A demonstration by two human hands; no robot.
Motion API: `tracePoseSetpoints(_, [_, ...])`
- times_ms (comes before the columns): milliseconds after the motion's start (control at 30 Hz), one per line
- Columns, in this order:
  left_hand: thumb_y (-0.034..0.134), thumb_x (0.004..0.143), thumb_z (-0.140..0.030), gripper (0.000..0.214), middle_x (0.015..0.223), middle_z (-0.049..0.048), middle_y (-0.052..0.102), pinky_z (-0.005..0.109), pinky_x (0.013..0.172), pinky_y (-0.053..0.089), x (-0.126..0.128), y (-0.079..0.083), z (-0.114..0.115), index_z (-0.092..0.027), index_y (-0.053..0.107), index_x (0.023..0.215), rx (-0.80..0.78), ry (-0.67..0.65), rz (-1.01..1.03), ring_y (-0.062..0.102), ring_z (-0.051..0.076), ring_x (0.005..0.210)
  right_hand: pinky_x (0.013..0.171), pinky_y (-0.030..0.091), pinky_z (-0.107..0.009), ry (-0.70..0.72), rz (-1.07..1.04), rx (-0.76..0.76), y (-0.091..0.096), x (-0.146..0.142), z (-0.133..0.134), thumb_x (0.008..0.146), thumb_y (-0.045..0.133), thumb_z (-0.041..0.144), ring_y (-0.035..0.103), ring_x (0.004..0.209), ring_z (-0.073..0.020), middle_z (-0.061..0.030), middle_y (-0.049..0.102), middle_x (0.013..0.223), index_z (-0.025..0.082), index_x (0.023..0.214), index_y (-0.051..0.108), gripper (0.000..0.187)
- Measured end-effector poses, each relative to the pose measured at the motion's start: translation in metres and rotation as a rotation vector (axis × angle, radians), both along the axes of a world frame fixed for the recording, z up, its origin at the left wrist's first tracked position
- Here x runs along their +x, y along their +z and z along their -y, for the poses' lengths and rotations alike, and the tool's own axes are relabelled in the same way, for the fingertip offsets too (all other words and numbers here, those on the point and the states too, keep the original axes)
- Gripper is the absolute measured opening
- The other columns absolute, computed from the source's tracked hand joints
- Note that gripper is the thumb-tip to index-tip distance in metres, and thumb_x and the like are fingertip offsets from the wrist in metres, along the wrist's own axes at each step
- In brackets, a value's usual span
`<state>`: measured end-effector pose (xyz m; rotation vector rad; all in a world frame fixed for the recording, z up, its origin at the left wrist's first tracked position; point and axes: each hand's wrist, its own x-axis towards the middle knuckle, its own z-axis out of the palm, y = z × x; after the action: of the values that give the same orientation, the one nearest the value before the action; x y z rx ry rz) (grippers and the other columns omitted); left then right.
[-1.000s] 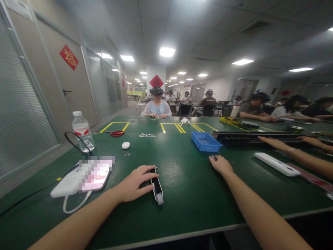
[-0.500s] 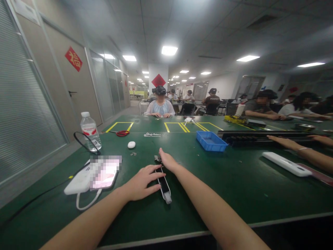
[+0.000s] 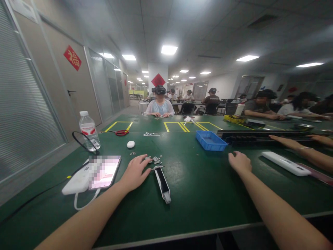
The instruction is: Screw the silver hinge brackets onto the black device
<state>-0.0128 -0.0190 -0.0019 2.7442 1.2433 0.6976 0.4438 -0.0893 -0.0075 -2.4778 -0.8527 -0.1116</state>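
My left hand (image 3: 136, 172) rests on the green table, palm down with fingers apart and holding nothing. Its fingertips reach the edge of a small cluster of metal parts (image 3: 156, 160), and its thumb points at the upper end of a white-and-black folding tool (image 3: 162, 183). That tool lies lengthwise, with a thin metal piece sticking out at its far end. Well off to the right, my right hand (image 3: 240, 162) is low over the table, just in front of the blue tray (image 3: 211, 143). Its fingers are curled; what they hold, if anything, is hidden.
At left lie a phone (image 3: 108, 173) and white power bank (image 3: 76, 180) with cables, beside a water bottle (image 3: 89, 130). Farther back are a white case (image 3: 130, 144) and red-handled scissors (image 3: 121, 133). A co-worker's hand (image 3: 281, 140) rests over black rails (image 3: 260, 137) at right.
My right hand has left the folding tool and swung right, past the blue tray. My left hand has slid left off the tool, uncovering it and the metal parts.
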Motion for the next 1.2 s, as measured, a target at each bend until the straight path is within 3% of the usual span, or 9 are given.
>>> tracePoseSetpoints(133, [0.038, 0.09, -0.037, 0.044, 0.137, 0.0091, 0.044, 0.044, 0.107, 0.031, 0.002, -0.005, -0.006, -0.019, 0.047, 0.129, -0.043, 0.006, 0.038, 0.038, 0.024, 0.127, 0.098, 0.033, -0.048, 0.059, -0.022, -0.271, -0.016, 0.03, 0.002, 0.09, 0.024, 0.041, 0.041, 0.123, -0.0348, -0.0238, 0.043, 0.134, 0.001, 0.134, 0.042, 0.062])
tracePoseSetpoints(333, [0.039, 0.085, -0.023, 0.049, 0.136, 0.0117, 0.045, 0.041, 0.109, 0.032, 0.001, -0.002, -0.009, -0.012, 0.04, 0.133, -0.114, 0.071, 0.105, 0.041, 0.024, 0.126, 0.098, 0.031, -0.044, 0.076, 0.024, -0.339, -0.025, -0.004, -0.023, 0.089, 0.017, 0.051, 0.04, 0.122, -0.0358, -0.029, 0.044, 0.129, -0.005, 0.127, 0.047, 0.074])
tracePoseSetpoints(433, [0.044, 0.079, -0.017, 0.054, 0.136, 0.0122, 0.045, 0.04, 0.109, 0.032, 0.001, -0.001, -0.01, -0.01, 0.041, 0.132, -0.114, 0.099, 0.093, 0.042, 0.024, 0.126, 0.099, 0.031, -0.044, 0.161, 0.03, -0.322, -0.026, -0.039, -0.032, 0.09, 0.014, 0.05, 0.04, 0.123, -0.0341, -0.0282, 0.043, 0.13, -0.002, 0.126, 0.048, 0.072])
tracePoseSetpoints(600, [0.05, 0.078, -0.022, 0.054, 0.136, 0.0108, 0.046, 0.042, 0.109, 0.031, -0.001, -0.004, -0.013, -0.015, 0.042, 0.131, -0.095, 0.061, 0.114, 0.041, 0.025, 0.127, 0.103, 0.026, -0.046, 0.524, 0.033, -0.266, -0.023, -0.122, -0.052, 0.092, 0.018, 0.047, 0.034, 0.129, -0.0324, -0.0246, 0.041, 0.135, 0.004, 0.127, 0.048, 0.063])
tracePoseSetpoints(767, [0.052, 0.079, -0.026, 0.053, 0.135, 0.0121, 0.046, 0.042, 0.109, 0.031, -0.002, -0.007, -0.02, -0.014, 0.043, 0.13, -0.139, 0.003, 0.126, 0.04, 0.025, 0.127, 0.11, 0.012, -0.045, 0.783, -0.136, -0.174, -0.017, -0.213, -0.077, 0.094, 0.012, 0.044, 0.018, 0.138, -0.0263, -0.018, 0.025, 0.148, 0.009, 0.14, 0.035, 0.062])
tracePoseSetpoints(900, [0.052, 0.08, -0.028, 0.052, 0.136, 0.0125, 0.044, 0.043, 0.11, 0.03, -0.001, -0.008, -0.029, -0.014, 0.043, 0.13, -0.141, -0.01, 0.128, 0.039, 0.025, 0.128, 0.111, 0.009, -0.042, 0.96, -0.316, -0.078, -0.012, -0.257, -0.088, 0.093, 0.008, 0.052, 0.019, 0.139, -0.0228, -0.0157, 0.026, 0.148, 0.01, 0.142, 0.032, 0.069])
tracePoseSetpoints(1067, [0.057, 0.079, -0.039, 0.059, 0.141, 0.0137, 0.039, 0.044, 0.11, 0.027, 0.0, -0.007, -0.037, -0.016, 0.043, 0.132, -0.188, -0.061, 0.061, 0.033, 0.027, 0.132, 0.109, 0.022, -0.033, 1.03, -0.522, 0.21, -0.003, -0.259, -0.095, 0.088, 0.004, 0.063, 0.039, 0.129, -0.0202, -0.0119, 0.05, 0.134, 0.011, 0.128, 0.053, 0.082])
tracePoseSetpoints(1133, [0.059, 0.078, -0.041, 0.062, 0.142, 0.0133, 0.036, 0.043, 0.11, 0.027, 0.001, -0.006, -0.037, -0.018, 0.042, 0.133, -0.221, -0.077, 0.038, 0.032, 0.027, 0.132, 0.11, 0.021, -0.031, 0.967, -0.45, 0.26, 0.0, -0.252, -0.104, 0.089, 0.003, 0.06, 0.036, 0.131, -0.0185, -0.0119, 0.047, 0.137, 0.01, 0.13, 0.051, 0.08])
tracePoseSetpoints(1200, [0.058, 0.079, -0.042, 0.061, 0.143, 0.0125, 0.037, 0.043, 0.11, 0.027, 0.004, -0.004, -0.038, -0.02, 0.043, 0.134, -0.232, -0.091, 0.022, 0.032, 0.027, 0.133, 0.112, 0.014, -0.03, 0.959, -0.358, 0.145, 0.001, -0.246, -0.117, 0.091, 0.002, 0.056, 0.025, 0.137, -0.0165, -0.0116, 0.035, 0.145, 0.009, 0.137, 0.041, 0.076])
